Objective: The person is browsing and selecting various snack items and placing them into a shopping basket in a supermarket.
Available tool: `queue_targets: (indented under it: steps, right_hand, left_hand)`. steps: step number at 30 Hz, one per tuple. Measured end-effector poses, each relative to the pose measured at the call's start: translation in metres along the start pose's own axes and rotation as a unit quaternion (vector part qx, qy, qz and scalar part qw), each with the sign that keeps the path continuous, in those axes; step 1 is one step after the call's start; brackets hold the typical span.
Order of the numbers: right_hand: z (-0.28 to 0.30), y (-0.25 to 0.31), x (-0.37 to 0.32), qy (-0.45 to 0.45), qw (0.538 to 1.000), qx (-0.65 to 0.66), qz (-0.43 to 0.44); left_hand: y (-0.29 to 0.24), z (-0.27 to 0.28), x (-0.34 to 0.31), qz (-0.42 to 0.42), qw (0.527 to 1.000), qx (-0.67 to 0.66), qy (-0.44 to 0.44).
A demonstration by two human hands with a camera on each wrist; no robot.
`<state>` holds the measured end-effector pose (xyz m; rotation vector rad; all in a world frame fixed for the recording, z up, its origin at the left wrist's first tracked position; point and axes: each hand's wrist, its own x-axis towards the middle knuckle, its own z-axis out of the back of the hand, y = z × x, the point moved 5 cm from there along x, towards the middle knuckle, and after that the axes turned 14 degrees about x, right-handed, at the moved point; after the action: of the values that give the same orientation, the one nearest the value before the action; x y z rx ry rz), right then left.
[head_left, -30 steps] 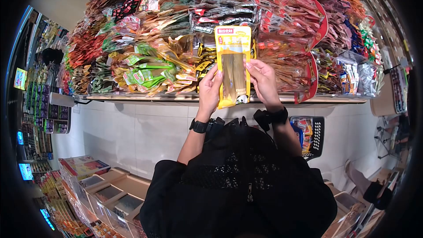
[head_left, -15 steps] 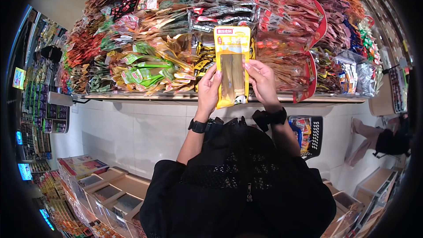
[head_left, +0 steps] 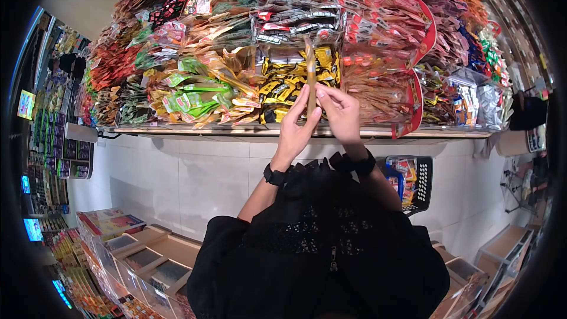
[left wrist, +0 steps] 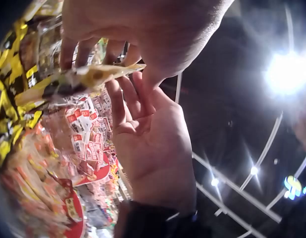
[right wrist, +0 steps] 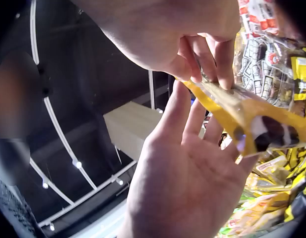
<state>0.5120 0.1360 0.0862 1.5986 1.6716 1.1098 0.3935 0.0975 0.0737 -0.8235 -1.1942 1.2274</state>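
A yellow snack packet point(head_left: 310, 74) with a clear window stands edge-on between my hands, above the front of the display. My left hand point(head_left: 297, 133) pinches its edge with thumb and fingers. From the other side, my right hand point(head_left: 342, 113) pinches it close to the left fingertips. The right wrist view shows a black-and-white panda print on the yellow packet point(right wrist: 269, 130), with brown contents behind the window. In the left wrist view the packet point(left wrist: 96, 75) appears as a narrow, tilted strip between both hands.
Yellow-and-black packets point(head_left: 283, 90) lie in the bin behind my hands. Green packets point(head_left: 195, 94) are heaped to the left, reddish ones point(head_left: 378, 82) to the right. A dark shopping basket point(head_left: 422, 183) holding packets is at my right, below the display edge point(head_left: 236, 132).
The packet has turned from facing me flat to edge-on, uncovering the yellow-and-black packets behind it. My hands have come closer together. A passer-by at the right has moved.
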Motion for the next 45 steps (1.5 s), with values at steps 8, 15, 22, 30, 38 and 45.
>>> queue_targets:
  steps: [8, 15, 22, 30, 38, 45]
  right_hand:
    - [-0.008, 0.01, -0.011, 0.063, 0.992, -0.082, 0.076]
    - [-0.001, 0.01, -0.011, 0.099, 0.993, -0.028, -0.052]
    - [-0.007, 0.011, -0.035, 0.204, 0.973, 0.028, -0.1]
    - [-0.003, 0.003, -0.052, 0.226, 0.969, 0.0, -0.097]
    - [0.007, -0.002, -0.066, 0.199, 0.969, 0.016, -0.144]
    - [0.027, 0.008, -0.073, 0.172, 0.975, 0.048, -0.128]
  left_hand:
    - [0.003, 0.015, 0.003, 0.08, 0.96, -0.267, -0.004]
    - [-0.002, 0.012, -0.001, 0.083, 0.94, -0.331, 0.015]
    - [-0.001, 0.013, -0.007, 0.083, 0.943, -0.322, 0.01]
    - [-0.011, 0.013, -0.013, 0.092, 0.932, -0.35, 0.013]
    - [-0.014, 0.003, -0.026, 0.09, 0.936, -0.339, 0.029]
    - [-0.011, -0.017, -0.045, 0.093, 0.957, -0.266, 0.07]
